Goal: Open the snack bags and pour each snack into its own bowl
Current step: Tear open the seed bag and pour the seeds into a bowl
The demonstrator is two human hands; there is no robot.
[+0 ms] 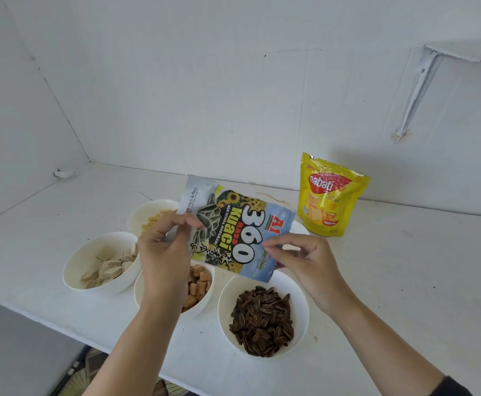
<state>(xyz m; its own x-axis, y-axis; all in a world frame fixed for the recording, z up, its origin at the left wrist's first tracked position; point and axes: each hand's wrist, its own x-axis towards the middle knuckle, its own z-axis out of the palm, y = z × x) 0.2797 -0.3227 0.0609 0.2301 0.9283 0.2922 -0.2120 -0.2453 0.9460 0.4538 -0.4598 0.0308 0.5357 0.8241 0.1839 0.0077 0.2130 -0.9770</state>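
Seed bag (233,232) pinched by left hand (162,252) and right hand (305,260), white counter (405,270), white wall (205,95)

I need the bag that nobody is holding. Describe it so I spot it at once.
Follow the back wall rightwards to the white table. A pouch stands upright there, beyond the seed bowl. It alone is yellow with a red label; the other bag is held by the left hand and the right hand.
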